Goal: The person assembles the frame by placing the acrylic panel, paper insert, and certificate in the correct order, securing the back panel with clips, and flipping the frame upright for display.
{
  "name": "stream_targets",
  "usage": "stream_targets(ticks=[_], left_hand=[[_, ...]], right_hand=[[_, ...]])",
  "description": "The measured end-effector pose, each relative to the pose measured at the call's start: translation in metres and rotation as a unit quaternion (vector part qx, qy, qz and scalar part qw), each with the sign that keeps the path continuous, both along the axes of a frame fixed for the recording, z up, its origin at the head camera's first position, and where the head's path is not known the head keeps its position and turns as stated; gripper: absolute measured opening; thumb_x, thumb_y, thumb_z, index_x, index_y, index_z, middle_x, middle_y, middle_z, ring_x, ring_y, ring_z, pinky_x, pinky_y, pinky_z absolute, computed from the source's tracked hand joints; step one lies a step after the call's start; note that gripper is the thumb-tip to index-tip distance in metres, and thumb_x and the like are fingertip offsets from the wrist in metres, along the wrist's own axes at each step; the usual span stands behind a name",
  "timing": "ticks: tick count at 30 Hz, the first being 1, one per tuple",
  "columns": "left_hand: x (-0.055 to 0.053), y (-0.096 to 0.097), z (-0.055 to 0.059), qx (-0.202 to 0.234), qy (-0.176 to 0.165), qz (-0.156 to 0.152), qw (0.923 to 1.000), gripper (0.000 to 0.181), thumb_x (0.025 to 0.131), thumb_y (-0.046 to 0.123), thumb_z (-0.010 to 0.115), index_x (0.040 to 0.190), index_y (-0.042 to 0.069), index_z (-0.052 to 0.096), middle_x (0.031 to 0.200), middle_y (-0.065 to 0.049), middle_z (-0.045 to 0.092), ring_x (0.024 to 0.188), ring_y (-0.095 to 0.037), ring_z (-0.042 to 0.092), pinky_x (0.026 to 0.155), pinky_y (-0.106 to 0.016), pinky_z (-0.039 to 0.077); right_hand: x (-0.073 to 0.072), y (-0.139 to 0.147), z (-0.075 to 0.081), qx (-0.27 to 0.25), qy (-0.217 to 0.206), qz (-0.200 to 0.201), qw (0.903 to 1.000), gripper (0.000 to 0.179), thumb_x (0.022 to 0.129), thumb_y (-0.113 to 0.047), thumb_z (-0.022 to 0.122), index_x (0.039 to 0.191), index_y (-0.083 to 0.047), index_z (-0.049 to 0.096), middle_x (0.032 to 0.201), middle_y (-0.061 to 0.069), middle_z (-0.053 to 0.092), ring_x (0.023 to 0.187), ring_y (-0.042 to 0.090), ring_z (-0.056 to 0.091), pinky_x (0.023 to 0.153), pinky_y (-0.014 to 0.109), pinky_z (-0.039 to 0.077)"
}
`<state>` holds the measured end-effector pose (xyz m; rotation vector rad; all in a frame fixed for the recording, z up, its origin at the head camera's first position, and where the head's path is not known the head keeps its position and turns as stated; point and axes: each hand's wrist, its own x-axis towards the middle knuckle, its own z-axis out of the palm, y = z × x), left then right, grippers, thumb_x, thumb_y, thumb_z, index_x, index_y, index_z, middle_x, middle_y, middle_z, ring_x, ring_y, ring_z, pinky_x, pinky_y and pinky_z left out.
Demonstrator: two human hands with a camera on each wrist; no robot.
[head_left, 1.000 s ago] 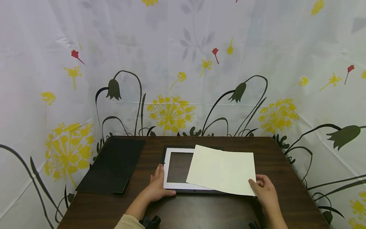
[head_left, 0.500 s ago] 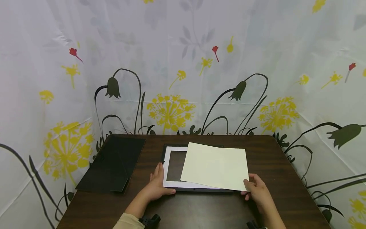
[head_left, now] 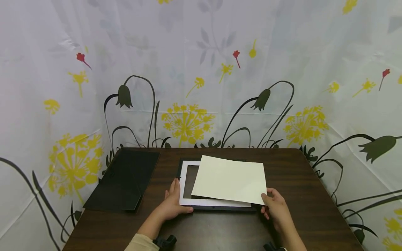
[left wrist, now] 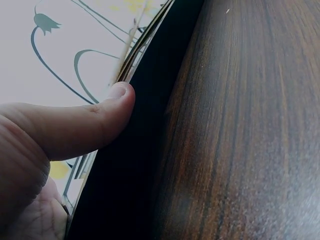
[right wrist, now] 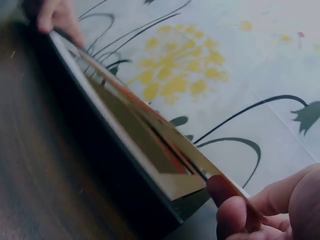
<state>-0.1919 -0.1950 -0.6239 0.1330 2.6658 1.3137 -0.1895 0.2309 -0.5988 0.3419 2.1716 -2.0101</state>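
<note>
A black picture frame (head_left: 216, 208) with a white inner border (head_left: 186, 201) lies on the brown table. My left hand (head_left: 172, 203) rests at its near left corner, fingers straight along the left side. The left thumb (left wrist: 100, 122) presses the front edge in the left wrist view. A cream sheet (head_left: 230, 179) slants above the frame, covering most of its middle and right. My right hand (head_left: 277, 207) pinches the sheet's near right corner between thumb and fingers. In the right wrist view, the sheet's underside (right wrist: 150, 130) shows reddish and dark bands, and a gap separates its near edge from the frame.
A dark flat panel (head_left: 125, 179) lies at the table's left side, its near right corner slightly raised. The wooden table (head_left: 226, 232) extends in front and to the right. A white curtain (head_left: 194, 42) with printed flowers hangs behind the table.
My right hand has carried the cream sheet leftward over the frame, so less of the border's left part shows. The left hand and the frame have stayed put.
</note>
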Motion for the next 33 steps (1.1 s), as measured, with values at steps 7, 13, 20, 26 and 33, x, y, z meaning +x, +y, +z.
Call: stream_targets(ticks=[7,13,20,26,33], left_hand=[[-0.002,-0.002,0.0,-0.004,0.001,0.002,1.0,0.154,0.07,0.035,0.104,0.169,-0.011,-0.004,0.178,-0.037,-0.005,0.167,-0.055,0.001,0.13,-0.075,-0.005],[-0.001,-0.001,-0.001,-0.004,0.002,0.001,1.0,0.155,0.069,0.037,0.104,0.169,-0.012,-0.003,0.178,-0.037,-0.004,0.167,-0.056,0.003,0.13,-0.075,-0.005],[-0.001,-0.002,-0.005,-0.004,0.007,-0.001,1.0,0.156,0.068,0.04,0.104,0.17,-0.011,-0.003,0.178,-0.037,-0.003,0.167,-0.056,0.003,0.129,-0.076,-0.004],[-0.003,-0.003,-0.005,0.002,0.003,-0.003,1.0,0.158,0.067,0.04,0.105,0.169,-0.011,-0.005,0.178,-0.037,-0.005,0.167,-0.055,0.0,0.129,-0.075,-0.006],[-0.001,-0.002,0.0,0.01,-0.006,-0.003,0.9999,0.156,0.069,0.039,0.104,0.169,-0.013,-0.004,0.178,-0.037,-0.006,0.167,-0.055,-0.002,0.129,-0.075,-0.008]], right_hand=[[-0.002,-0.009,0.0,0.077,0.0,-0.006,0.997,0.038,0.108,-0.025,0.069,0.136,-0.004,0.056,0.067,0.003,0.065,0.049,0.017,0.058,0.042,0.027,0.042],[0.0,-0.012,0.002,0.052,0.015,-0.033,0.998,0.034,0.109,-0.015,0.065,0.139,-0.001,0.057,0.071,0.006,0.067,0.053,0.018,0.063,0.045,0.03,0.052],[-0.004,-0.02,0.003,-0.039,0.031,-0.057,0.9971,0.037,0.108,-0.011,0.068,0.141,0.001,0.058,0.076,0.008,0.069,0.056,0.016,0.066,0.052,0.03,0.06],[-0.006,-0.031,0.001,-0.045,0.049,-0.035,0.9972,0.034,0.108,-0.012,0.069,0.137,0.001,0.059,0.077,0.009,0.07,0.056,0.017,0.066,0.053,0.031,0.06],[-0.003,-0.039,0.002,-0.046,0.066,-0.037,0.996,0.03,0.108,-0.009,0.067,0.135,0.003,0.06,0.075,0.011,0.069,0.054,0.018,0.066,0.051,0.033,0.06]])
